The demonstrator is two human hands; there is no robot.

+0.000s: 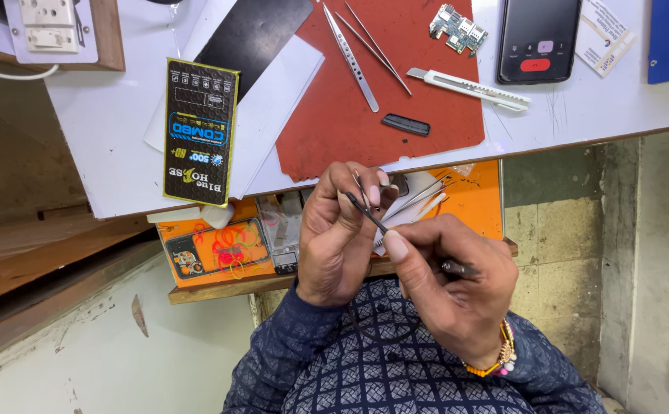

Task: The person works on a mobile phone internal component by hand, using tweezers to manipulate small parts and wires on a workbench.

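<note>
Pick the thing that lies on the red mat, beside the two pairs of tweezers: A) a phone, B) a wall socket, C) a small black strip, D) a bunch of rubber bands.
C: the small black strip lies on the red mat, just below the tweezers.

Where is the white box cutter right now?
In the head view, the white box cutter lies at upper right on the white table, just off the red mat, between the tweezers and the black phone.

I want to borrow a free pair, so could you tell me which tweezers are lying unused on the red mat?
The two silver tweezers on the red mat; the dark pair is in the right hand.
</note>
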